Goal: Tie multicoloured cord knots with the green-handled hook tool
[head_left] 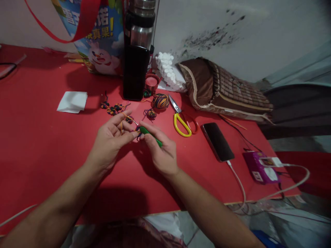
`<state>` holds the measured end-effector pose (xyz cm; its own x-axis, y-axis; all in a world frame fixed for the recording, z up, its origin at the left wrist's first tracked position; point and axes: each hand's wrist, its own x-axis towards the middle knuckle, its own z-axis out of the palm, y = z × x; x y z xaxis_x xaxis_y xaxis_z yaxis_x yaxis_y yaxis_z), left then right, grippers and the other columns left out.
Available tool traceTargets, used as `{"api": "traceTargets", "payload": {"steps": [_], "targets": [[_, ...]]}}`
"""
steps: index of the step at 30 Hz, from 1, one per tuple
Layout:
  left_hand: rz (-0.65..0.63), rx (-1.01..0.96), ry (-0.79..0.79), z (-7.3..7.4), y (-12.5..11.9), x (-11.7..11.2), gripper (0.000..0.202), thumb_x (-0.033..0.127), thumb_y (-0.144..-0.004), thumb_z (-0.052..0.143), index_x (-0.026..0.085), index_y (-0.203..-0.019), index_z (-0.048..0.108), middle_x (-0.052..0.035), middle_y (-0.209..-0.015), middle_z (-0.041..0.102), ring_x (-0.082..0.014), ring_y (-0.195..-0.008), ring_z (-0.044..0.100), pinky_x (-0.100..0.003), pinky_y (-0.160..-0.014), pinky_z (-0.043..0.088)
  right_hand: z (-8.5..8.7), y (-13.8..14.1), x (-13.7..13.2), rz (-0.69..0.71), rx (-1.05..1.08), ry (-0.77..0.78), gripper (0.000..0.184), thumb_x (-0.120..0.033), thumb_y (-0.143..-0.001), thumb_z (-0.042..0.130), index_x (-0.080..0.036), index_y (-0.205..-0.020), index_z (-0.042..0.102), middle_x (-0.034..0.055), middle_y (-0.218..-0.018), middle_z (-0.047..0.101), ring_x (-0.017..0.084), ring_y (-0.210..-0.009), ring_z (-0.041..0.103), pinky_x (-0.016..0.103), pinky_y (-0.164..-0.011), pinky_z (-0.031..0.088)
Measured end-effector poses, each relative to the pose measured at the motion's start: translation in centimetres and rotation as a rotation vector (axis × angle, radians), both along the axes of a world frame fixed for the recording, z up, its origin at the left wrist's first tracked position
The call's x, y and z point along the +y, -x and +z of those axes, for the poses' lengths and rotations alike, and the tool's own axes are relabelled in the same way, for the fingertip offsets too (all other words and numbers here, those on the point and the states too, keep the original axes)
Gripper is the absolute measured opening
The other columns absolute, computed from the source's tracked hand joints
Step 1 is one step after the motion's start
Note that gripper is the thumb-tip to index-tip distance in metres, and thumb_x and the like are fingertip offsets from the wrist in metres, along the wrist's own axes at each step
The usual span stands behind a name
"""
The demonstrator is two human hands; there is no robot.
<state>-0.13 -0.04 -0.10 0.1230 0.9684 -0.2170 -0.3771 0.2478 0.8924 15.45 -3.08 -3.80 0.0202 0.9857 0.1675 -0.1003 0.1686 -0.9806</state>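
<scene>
My right hand (161,148) grips a green-handled crochet hook (150,135), its metal tip pointing left toward my left hand (111,137). My left hand pinches a small multicoloured yarn piece (136,131) between thumb and fingers, with orange yarn looped over its fingers. Both hands hover just above the red table (38,144). Several small finished yarn pieces (111,108) lie beyond the left hand, and one more yarn piece (151,114) lies beyond the right. A multicoloured yarn ball (160,101) sits further back.
Yellow-and-red scissors (181,119) and a black phone (217,141) on a charging cable lie to the right, near a purple power strip (261,167). At the back stand a black flask (136,70), a printed bag (100,34), a white tissue (72,102) and a brown cushion (222,89).
</scene>
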Motion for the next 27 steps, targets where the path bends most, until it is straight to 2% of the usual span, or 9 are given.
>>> {"api": "traceTargets", "payload": {"steps": [2, 5, 7, 10, 14, 17, 19, 24, 27], "targets": [[-0.065, -0.03, 0.058, 0.3, 0.7, 0.4, 0.063, 0.009, -0.065, 0.093, 0.016, -0.126, 0.076, 0.0024, -0.078, 0.069, -0.012, -0.072, 0.067, -0.023, -0.073, 0.057, -0.1, -0.3, 0.7, 0.124, 0.279, 0.133, 0.033, -0.05, -0.096, 0.077, -0.029, -0.122, 0.083, -0.0002, -0.079, 0.068, 0.013, -0.063, 0.054, 0.033, -0.068, 0.055], [-0.195, -0.002, 0.039, 0.7, 1.4, 0.7, 0.062, 0.009, -0.065, 0.094, 0.015, -0.125, 0.079, 0.0021, -0.075, 0.069, -0.0119, -0.069, 0.066, -0.023, -0.069, 0.057, 0.0, -0.9, 1.6, 0.283, 0.503, 0.278, 0.029, -0.051, -0.084, 0.089, -0.025, -0.096, 0.087, -0.0054, -0.061, 0.056, 0.008, -0.052, 0.041, 0.027, -0.056, 0.048], [-0.284, 0.022, 0.003, 1.0, 1.7, 0.7, 0.061, 0.009, -0.068, 0.093, 0.018, -0.127, 0.08, 0.0025, -0.073, 0.067, -0.0117, -0.065, 0.064, -0.023, -0.064, 0.056, 0.2, -1.1, 2.0, 0.293, 0.525, 0.293, 0.026, -0.05, -0.079, 0.093, -0.025, -0.085, 0.087, -0.0038, -0.062, 0.06, 0.008, -0.053, 0.046, 0.025, -0.055, 0.048], [-0.346, 0.063, -0.041, 1.2, 2.0, 0.5, 0.06, 0.009, -0.068, 0.091, 0.021, -0.126, 0.081, 0.002, -0.074, 0.067, -0.0123, -0.065, 0.064, -0.023, -0.059, 0.054, 0.3, -1.2, 2.2, 0.266, 0.472, 0.259, 0.026, -0.051, -0.077, 0.094, -0.026, -0.082, 0.088, 0.0021, -0.082, 0.075, 0.011, -0.064, 0.062, 0.027, -0.059, 0.054], [-0.282, 0.147, -0.058, 1.5, 2.1, 0.4, 0.066, 0.007, -0.068, 0.089, 0.024, -0.131, 0.079, 0.003, -0.077, 0.065, -0.0112, -0.064, 0.062, -0.022, -0.056, 0.053, 0.2, -1.4, 1.9, 0.257, 0.384, 0.206, 0.026, -0.052, -0.081, 0.092, -0.03, -0.093, 0.09, 0.0028, -0.085, 0.08, 0.013, -0.064, 0.066, 0.031, -0.065, 0.059], [-0.247, 0.208, -0.058, 1.5, 1.8, 0.4, 0.069, 0.007, -0.067, 0.086, 0.021, -0.133, 0.077, 0.0042, -0.076, 0.062, -0.0095, -0.059, 0.057, -0.021, -0.052, 0.048, 0.1, -1.6, 1.6, 0.208, 0.249, 0.116, 0.016, -0.043, -0.087, 0.089, -0.032, -0.098, 0.09, 0.003, -0.095, 0.083, 0.015, -0.073, 0.072, 0.034, -0.076, 0.062], [-0.225, 0.207, -0.064, 1.4, 1.5, 0.4, 0.07, 0.005, -0.065, 0.087, 0.017, -0.133, 0.076, 0.0045, -0.075, 0.062, -0.0093, -0.061, 0.058, -0.021, -0.056, 0.049, 0.2, -1.5, 1.4, 0.176, 0.219, 0.09, 0.011, -0.039, -0.09, 0.087, -0.034, -0.099, 0.09, 0.0026, -0.1, 0.084, 0.015, -0.075, 0.073, 0.033, -0.078, 0.062], [-0.097, 0.09, -0.034, 0.5, 0.5, 0.0, 0.075, 0.011, -0.07, 0.09, 0.014, -0.143, 0.069, -0.0003, -0.086, 0.071, -0.0136, -0.078, 0.071, -0.024, -0.073, 0.059, 0.4, -0.6, 1.5, 0.042, 0.409, 0.176, 0.021, -0.047, -0.085, 0.089, -0.028, -0.093, 0.089, -0.001, -0.069, 0.075, 0.013, -0.063, 0.067, 0.028, -0.067, 0.058], [-0.065, 0.068, -0.03, 0.2, 0.3, -0.1, 0.067, 0.011, -0.072, 0.091, 0.014, -0.136, 0.073, -0.0016, -0.089, 0.072, -0.0118, -0.077, 0.069, -0.022, -0.071, 0.059, 0.4, -0.2, 1.8, 0.023, 0.515, 0.233, 0.027, -0.05, -0.079, 0.092, -0.025, -0.089, 0.087, -0.0024, -0.063, 0.07, 0.011, -0.062, 0.064, 0.023, -0.064, 0.055]]}}
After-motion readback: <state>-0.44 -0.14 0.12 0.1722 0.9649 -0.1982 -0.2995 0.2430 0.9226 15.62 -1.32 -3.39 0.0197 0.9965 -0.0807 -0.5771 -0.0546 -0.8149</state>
